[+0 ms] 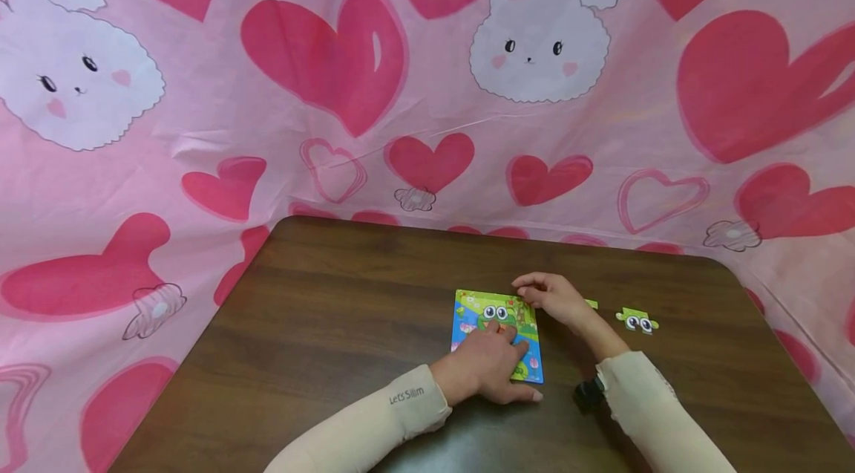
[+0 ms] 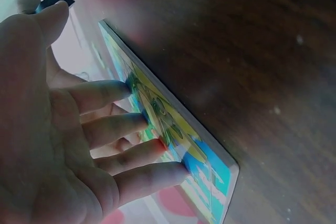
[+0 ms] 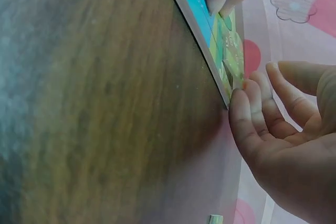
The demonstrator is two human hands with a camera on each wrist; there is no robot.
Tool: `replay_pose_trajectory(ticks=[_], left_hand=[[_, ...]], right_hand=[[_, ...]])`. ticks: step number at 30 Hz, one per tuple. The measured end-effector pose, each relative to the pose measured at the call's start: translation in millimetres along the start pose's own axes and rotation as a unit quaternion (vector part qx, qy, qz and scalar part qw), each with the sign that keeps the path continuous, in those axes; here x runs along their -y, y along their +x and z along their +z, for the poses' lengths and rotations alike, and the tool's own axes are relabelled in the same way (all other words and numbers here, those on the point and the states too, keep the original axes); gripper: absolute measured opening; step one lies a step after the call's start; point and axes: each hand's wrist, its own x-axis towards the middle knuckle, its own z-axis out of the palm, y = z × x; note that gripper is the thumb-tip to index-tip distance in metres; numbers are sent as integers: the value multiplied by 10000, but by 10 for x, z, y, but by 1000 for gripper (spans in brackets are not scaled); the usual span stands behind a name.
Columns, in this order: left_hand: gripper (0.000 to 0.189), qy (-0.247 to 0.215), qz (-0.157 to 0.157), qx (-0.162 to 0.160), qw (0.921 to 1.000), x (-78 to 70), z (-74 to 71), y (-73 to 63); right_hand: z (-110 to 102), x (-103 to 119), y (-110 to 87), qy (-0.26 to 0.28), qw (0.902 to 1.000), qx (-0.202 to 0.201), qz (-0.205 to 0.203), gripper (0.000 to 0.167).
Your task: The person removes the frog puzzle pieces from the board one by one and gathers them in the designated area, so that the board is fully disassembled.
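Note:
A frog jigsaw puzzle in a flat, blue-edged tray lies on the wooden table. Spread across its lower half is my left hand, the fingertips pressing on the picture and the thumb off to the side. My right hand reaches the puzzle's far right corner, its loosely bent fingers touching there while the thumb stays apart. Near those fingertips a puzzle piece looks slightly tilted in the tray; whether the fingers hold it is unclear. The left hand covers part of the picture.
To the right of the puzzle lies a loose green piece with two big eyes. Another green piece shows partly behind the right wrist. A pink curtain with hearts and rabbits hangs along the table's far edge.

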Motion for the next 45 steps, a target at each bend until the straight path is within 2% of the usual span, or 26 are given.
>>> replay_pose_trajectory(ticks=[9, 17, 26, 32, 36, 45], left_hand=[[79, 186, -6, -156, 9997, -22, 3, -8], [79, 116, 0, -154, 9998, -15, -12, -22], [79, 84, 15, -126, 9999, -4, -12, -22], [79, 141, 31, -154, 9998, -11, -11, -18], [79, 190, 53, -169, 9997, -16, -6, -16], [78, 136, 76, -72, 9999, -9, -7, -10]], right_hand=[[36, -49, -11, 140, 9996, 25, -246, 33], [31, -67, -30, 277, 9996, 7, -84, 37], [92, -45, -50, 576, 9975, 411, -32, 35], [122, -38, -52, 447, 9987, 250, 28, 32], [100, -64, -53, 610, 9979, 204, 75, 33], [-104, -120, -61, 988, 9946, -5, 320, 38]])
